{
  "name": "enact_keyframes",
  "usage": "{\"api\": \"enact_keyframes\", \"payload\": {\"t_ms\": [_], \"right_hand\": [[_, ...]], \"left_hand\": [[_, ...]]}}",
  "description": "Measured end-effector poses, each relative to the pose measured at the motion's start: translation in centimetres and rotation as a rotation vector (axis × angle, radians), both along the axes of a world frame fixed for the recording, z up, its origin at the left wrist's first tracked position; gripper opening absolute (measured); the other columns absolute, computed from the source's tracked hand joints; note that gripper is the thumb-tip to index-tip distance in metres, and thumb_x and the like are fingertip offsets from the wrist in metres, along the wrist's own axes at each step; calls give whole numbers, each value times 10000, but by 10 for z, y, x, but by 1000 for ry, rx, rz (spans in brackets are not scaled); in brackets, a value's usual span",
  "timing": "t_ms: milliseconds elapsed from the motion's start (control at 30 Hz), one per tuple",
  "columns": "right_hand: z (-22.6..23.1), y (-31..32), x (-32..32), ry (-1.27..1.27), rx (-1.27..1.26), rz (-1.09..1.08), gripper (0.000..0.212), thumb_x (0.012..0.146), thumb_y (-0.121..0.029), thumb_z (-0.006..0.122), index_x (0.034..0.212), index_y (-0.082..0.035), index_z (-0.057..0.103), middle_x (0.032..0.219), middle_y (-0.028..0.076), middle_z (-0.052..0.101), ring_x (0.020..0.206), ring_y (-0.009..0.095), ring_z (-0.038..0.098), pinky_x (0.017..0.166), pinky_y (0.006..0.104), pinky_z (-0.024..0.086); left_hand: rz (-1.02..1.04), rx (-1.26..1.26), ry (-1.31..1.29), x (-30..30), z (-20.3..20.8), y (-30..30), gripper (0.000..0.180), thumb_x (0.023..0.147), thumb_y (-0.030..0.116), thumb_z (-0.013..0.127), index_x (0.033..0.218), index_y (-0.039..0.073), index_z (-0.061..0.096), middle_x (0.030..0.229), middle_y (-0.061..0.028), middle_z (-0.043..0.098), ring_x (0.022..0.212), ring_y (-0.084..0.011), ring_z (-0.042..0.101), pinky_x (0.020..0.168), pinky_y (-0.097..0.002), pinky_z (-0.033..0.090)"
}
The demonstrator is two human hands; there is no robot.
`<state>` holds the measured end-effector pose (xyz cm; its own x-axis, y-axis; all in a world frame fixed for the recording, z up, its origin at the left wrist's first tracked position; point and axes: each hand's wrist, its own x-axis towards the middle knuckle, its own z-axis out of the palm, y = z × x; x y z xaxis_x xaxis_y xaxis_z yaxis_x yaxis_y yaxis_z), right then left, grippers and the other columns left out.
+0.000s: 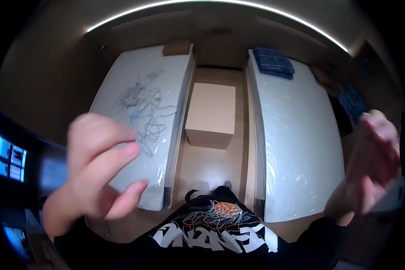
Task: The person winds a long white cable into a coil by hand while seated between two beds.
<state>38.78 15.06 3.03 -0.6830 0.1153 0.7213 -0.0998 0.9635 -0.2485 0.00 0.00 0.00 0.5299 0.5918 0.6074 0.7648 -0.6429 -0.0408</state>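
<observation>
My left hand (104, 164) is raised in the air at the left, in front of the left mattress (135, 180). Its fingers are bent and the thumb stands apart from them, with nothing in between. At the far right my right hand (374, 164) is also up, beside the right mattress (301, 148); it is somewhat blurred, fingers curved and thumb apart, and no object shows in it. Neither hand touches anything that I can see. A tangle of grey cables (141, 101) lies on the left mattress, beyond my left hand.
Between the two plastic-wrapped mattresses a closed cardboard box (211, 110) stands on the floor (207, 168). A folded dark blue checked blanket (273, 62) lies at the right mattress's far end, a flat brown piece (176, 48) at the left one's. Blue material (352, 101) hangs far right.
</observation>
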Motion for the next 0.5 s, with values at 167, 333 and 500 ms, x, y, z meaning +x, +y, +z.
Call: {"api": "enact_keyframes", "payload": {"t_ms": [167,333,500], "right_hand": [[-217,155,-59,193,-1161,-222,216,840,-41,646,1049,-37,589,1009,53,621,954,136,574,855,254,441],[-477,198,-62,-180,-2011,-489,102,893,-164,544,834,-104,600,731,4,627,603,79,579,513,217,456],[-589,194,-37,-1109,-1455,-595,306,872,-265,568,970,-4,694,873,122,697,772,215,660,733,289,498]], "left_hand": [[527,-694,-585,-33,-226,-28,313,769,13,665,1062,28,556,1001,-131,567,891,-253,579,804,-341,466],[901,-1199,-1057,-11,-481,-104,178,870,187,590,937,24,620,834,-144,599,734,-260,595,686,-362,490],[1171,-1816,-753,32,-582,-82,442,846,411,543,767,6,701,776,-212,672,797,-348,665,733,-447,497]]}}
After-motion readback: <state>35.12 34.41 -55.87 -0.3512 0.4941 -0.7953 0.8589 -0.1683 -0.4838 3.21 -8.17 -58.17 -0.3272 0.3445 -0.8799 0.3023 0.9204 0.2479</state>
